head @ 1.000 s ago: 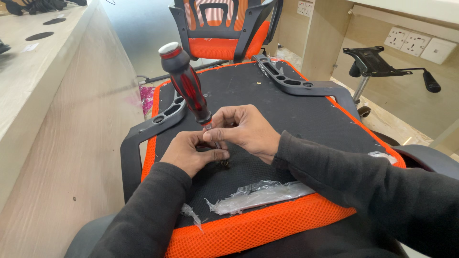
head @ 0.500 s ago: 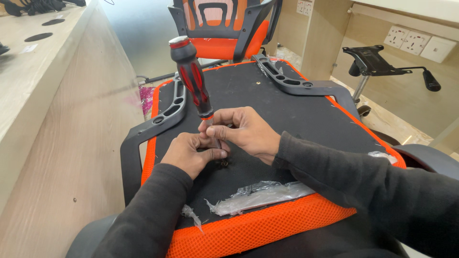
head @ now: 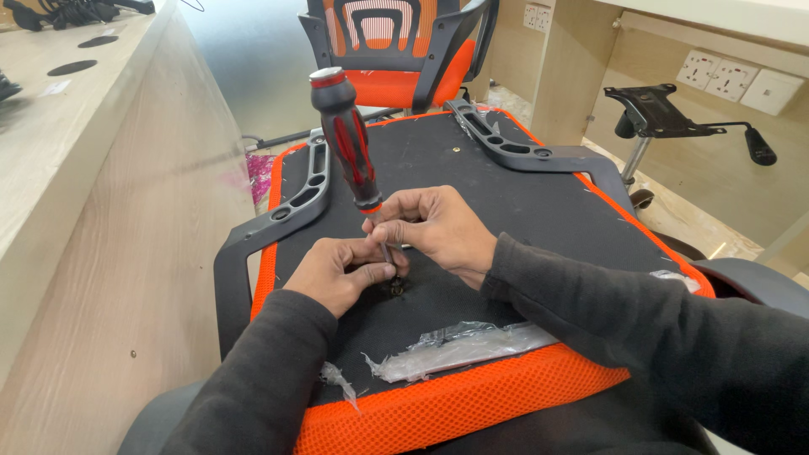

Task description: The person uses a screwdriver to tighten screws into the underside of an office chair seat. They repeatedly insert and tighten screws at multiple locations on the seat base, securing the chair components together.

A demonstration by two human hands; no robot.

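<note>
An upturned orange office chair seat [head: 472, 396] with a black underside [head: 472, 177] lies in front of me. A red and black screwdriver [head: 347, 139] stands nearly upright on it, tip at a small screw [head: 396, 288]. My right hand [head: 438, 227] pinches the metal shaft just below the handle. My left hand [head: 341, 271] rests on the black fabric, fingertips holding the lower shaft near the tip. Two black armrest brackets [head: 291, 202] [head: 514, 152] are fixed at the seat's left and right sides.
Torn clear plastic wrap [head: 459, 347] lies near the seat's front edge. A wooden desk side [head: 109, 253] rises on the left. An assembled orange and black chair [head: 396, 50] stands behind. A black chair mechanism on a gas post [head: 666, 118] stands at right by wall sockets [head: 733, 80].
The screwdriver has swung from leaning left to nearly upright. Both hands stay at its shaft near the screw.
</note>
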